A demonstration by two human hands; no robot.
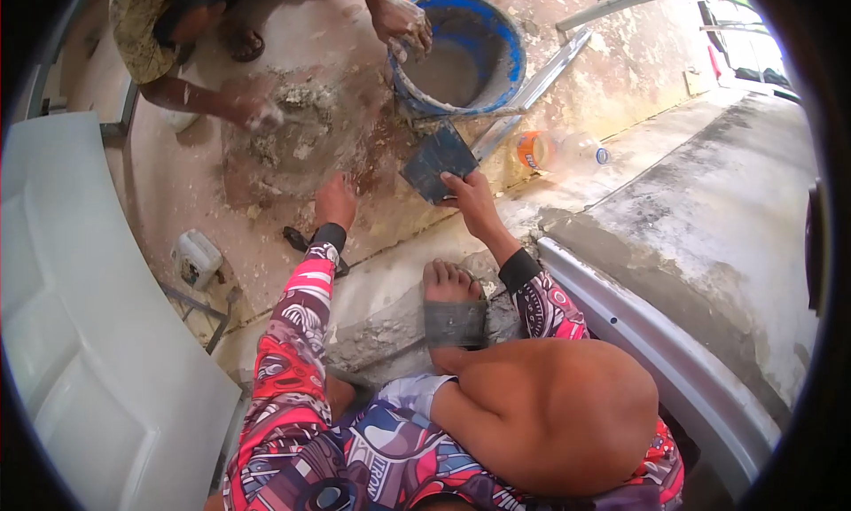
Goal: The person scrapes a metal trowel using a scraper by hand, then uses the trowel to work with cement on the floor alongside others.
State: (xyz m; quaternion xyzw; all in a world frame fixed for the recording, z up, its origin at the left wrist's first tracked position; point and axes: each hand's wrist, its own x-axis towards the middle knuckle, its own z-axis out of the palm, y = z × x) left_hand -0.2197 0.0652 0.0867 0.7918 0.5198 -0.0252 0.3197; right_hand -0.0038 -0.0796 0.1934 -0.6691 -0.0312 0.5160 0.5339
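My right hand [476, 202] grips a dark, flat, square plate [439, 163] by its near edge, thumb on top. The plate is tilted above the floor, just this side of a blue bucket [512, 68] that holds grey wet mix. My left hand [336, 202] hovers at the near side of a wet grey mortar heap [306, 125] on the floor. Its fingers point away from me and are too blurred to tell whether they are closed. By my left wrist lies a black object [295, 238], partly hidden by my sleeve.
Across the heap, another person's hands [406, 31] are smeared with mortar, one at the bucket. A metal bar [532, 94] and a plastic bottle [563, 150] lie to the right. A white container [197, 258] and a pale panel [89, 316] are at left; a metal frame [656, 360] is at right.
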